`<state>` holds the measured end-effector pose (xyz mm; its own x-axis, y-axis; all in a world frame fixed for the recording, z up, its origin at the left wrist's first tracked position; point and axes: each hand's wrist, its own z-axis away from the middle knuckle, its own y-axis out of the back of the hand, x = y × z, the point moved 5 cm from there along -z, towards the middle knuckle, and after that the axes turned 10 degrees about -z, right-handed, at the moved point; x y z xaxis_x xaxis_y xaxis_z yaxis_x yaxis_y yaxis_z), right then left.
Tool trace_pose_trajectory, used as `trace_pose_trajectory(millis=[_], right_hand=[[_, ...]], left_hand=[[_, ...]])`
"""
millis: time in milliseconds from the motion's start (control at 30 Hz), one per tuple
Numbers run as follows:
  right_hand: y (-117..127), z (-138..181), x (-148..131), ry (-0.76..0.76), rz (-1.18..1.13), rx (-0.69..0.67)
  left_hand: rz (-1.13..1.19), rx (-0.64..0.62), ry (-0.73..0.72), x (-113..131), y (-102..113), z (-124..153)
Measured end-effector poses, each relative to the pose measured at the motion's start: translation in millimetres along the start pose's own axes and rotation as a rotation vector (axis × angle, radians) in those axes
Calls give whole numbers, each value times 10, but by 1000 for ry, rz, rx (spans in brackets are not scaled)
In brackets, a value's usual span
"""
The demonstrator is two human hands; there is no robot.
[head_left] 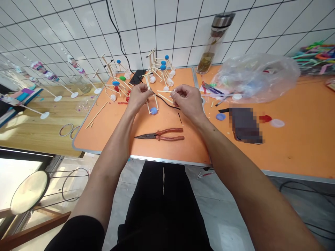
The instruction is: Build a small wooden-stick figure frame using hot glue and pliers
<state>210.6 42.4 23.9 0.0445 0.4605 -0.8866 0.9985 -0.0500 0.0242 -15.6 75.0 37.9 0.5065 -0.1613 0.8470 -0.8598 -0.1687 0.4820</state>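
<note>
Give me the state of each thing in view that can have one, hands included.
Left hand: pinched shut.
Blue-ball stick piece: held in that hand.
Right hand: fingers bunched beside sticks; grip unclear.
Pliers: lying flat, jaws look closed, handles apart.
Bottle: standing, capped, partly filled.
Stick models at back: standing.
Plastic bag: crumpled, things inside.
Black cable: trailing loosely.
Pixelated object: lying flat, details masked.

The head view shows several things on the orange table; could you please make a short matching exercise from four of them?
1. Long-nose pliers
2. Silver-lidded bottle
3. Plastic bag
4. Stick frame with a blue ball

A. At the left hand's fingertips
B. Upright and partly filled
C. Flat near the table's front edge
D. Crumpled, right of the bottle

Pairs: 1-C, 2-B, 3-D, 4-A
</note>
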Motion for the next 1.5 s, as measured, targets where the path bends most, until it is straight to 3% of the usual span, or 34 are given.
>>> trace_pose_trajectory(millis=[233,633,1033,1300,1500], right_hand=[[23,-9,-9,-102,-100,-24],[-9,5,-1,-109,-126,-33],[-118,102,-84,34,36,-88],[-147,151,-205,172,208,-111],[-141,166,-206,172,231,-109]], left_hand=[[55,-2,23,6,-18,-23],[82,45,10,46,71,159],[221,28,17,-49,-5,281],[136,43,-8,20,2,330],[111,49,20,-10,-22,326]])
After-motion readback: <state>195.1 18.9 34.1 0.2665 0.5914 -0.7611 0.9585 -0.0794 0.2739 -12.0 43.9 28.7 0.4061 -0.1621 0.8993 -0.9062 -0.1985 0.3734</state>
